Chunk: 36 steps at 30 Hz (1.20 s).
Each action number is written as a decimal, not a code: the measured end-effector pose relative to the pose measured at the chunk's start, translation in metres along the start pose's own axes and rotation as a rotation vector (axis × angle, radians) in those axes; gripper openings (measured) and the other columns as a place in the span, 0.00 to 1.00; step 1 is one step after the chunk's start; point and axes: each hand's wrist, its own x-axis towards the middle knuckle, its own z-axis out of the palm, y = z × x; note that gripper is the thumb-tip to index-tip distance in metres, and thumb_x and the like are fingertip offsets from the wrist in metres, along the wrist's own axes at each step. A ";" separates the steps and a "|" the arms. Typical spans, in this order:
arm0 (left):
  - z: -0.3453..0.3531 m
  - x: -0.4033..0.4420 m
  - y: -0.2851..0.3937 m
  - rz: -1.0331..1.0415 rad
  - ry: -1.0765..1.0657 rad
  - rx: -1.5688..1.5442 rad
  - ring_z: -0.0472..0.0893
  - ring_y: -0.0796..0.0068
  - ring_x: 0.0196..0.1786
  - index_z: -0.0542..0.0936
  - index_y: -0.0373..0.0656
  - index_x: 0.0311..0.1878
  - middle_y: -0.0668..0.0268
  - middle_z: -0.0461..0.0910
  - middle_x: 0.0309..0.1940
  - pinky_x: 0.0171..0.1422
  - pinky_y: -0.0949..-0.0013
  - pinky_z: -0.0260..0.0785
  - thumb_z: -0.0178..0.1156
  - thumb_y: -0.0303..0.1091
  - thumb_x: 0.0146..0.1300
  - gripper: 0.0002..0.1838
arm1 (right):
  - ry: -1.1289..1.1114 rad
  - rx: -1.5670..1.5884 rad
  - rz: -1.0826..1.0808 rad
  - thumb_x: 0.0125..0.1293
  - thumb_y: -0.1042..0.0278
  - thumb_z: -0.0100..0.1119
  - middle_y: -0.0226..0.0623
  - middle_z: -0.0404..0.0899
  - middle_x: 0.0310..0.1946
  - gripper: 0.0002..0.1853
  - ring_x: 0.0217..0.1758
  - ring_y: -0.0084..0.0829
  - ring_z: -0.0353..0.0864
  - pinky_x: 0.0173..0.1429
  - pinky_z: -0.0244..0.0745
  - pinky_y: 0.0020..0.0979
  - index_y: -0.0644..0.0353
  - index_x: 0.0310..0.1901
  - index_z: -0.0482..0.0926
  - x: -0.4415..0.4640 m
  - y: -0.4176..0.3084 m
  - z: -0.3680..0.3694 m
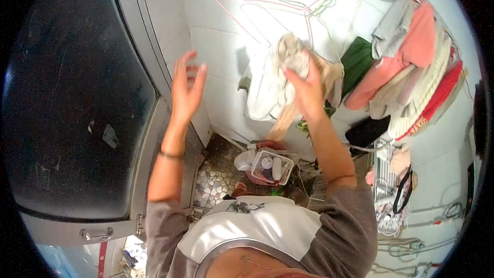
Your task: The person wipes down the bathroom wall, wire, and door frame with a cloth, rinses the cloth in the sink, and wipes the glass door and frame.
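Observation:
My left hand (188,90) is raised beside the door frame, its fingers spread and nothing in them. My right hand (309,90) reaches up to the hanging laundry, thumb and fingers closed around a crumpled beige cloth (292,51). Behind and to the left of that cloth hangs a white cloth (261,92). A long tan strip of fabric (282,124) dangles beneath. Above them, a pink hanger (278,6) shows against the white tiles. What holds the beige cloth up, if anything, is hidden.
On the right hang a dark green cloth (356,62), a pink garment (419,36) and a red one (437,95). A white basket (289,167) with bottles stands low ahead. Left is a dark-paned door (77,98) with a metal handle (96,234). A rack (383,175) holds small items.

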 end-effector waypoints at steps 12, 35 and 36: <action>0.074 0.155 -0.032 -0.288 -0.093 -0.614 0.73 0.82 0.27 0.80 0.37 0.47 0.70 0.80 0.31 0.33 0.78 0.63 0.52 0.34 0.75 0.12 | -0.432 -1.233 -0.698 0.61 0.71 0.64 0.46 0.77 0.49 0.22 0.49 0.49 0.82 0.53 0.78 0.43 0.60 0.58 0.75 0.172 -0.011 0.116; 0.093 0.158 -0.052 -0.409 -0.549 -1.076 0.63 0.85 0.24 0.81 0.38 0.39 0.72 0.73 0.26 0.28 0.80 0.51 0.60 0.36 0.72 0.10 | 0.107 -1.163 -1.012 0.56 0.76 0.62 0.46 0.77 0.54 0.26 0.57 0.49 0.78 0.60 0.76 0.43 0.57 0.59 0.74 0.098 -0.045 -0.034; 0.093 0.158 -0.054 -0.430 -0.564 -1.083 0.63 0.85 0.24 0.81 0.38 0.39 0.72 0.73 0.26 0.28 0.80 0.51 0.60 0.37 0.72 0.11 | 0.111 -1.024 -0.784 0.55 0.74 0.66 0.47 0.77 0.54 0.27 0.58 0.50 0.78 0.59 0.76 0.43 0.57 0.59 0.73 0.090 -0.027 -0.025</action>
